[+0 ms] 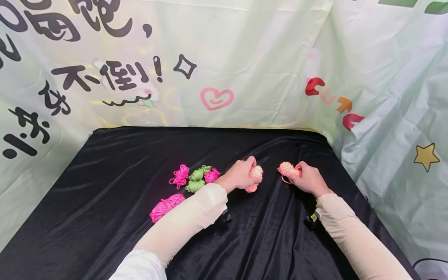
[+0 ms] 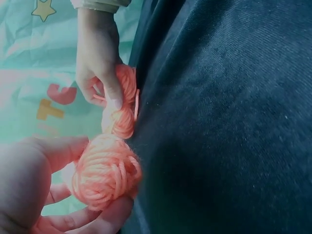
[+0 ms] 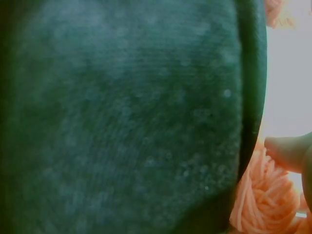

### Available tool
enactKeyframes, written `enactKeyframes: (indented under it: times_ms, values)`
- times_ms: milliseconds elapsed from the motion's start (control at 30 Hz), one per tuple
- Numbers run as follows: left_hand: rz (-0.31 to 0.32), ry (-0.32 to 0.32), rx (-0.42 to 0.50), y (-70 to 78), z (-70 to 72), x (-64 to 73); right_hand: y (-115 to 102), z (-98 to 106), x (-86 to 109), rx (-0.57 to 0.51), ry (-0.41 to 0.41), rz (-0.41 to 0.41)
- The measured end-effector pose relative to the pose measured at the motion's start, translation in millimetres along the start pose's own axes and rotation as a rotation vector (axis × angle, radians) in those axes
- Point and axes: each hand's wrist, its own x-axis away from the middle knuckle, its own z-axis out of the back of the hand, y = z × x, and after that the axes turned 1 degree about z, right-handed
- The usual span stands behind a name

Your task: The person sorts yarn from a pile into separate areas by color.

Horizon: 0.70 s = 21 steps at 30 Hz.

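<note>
Fingers point(image 2: 111, 218) half-curled round peach yarn point(image 2: 108, 173) point(image 1: 288, 170), both hands point(image 1: 241, 174) point(image 1: 311, 179).

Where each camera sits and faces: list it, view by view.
Head: on the head, facing forward and down at the black cloth; left hand, right hand and sleeves show.
Left wrist: on that wrist, facing its hand's peach yarn; both hands show.
Right wrist: on that wrist, facing mostly black cloth; part of the right hand shows.
Head and left wrist share both hands.
</note>
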Motion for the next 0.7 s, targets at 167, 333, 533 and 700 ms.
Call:
enactKeyframes:
  times_ms: [167, 333, 533, 700]
  values:
    - [-0.003, 0.001, 0.007, 3.0, -4.0, -5.3, -0.2, 0.2, -1.6, 0.025, -0.015, -0.013]
    - [0.016, 0.000, 0.031, 7.5, -10.6, -11.9, -0.8, 1.1, -3.4, 0.040, -0.033, -0.030]
    - [0.051, 0.003, 0.062, 13.8, -19.3, -19.3, -2.4, 2.8, -4.2, 0.033, -0.067, -0.068]
    - [0.101, 0.000, 0.077, 19.5, -24.0, -23.1, -4.1, 5.8, -5.0, 0.029, -0.093, -0.098]
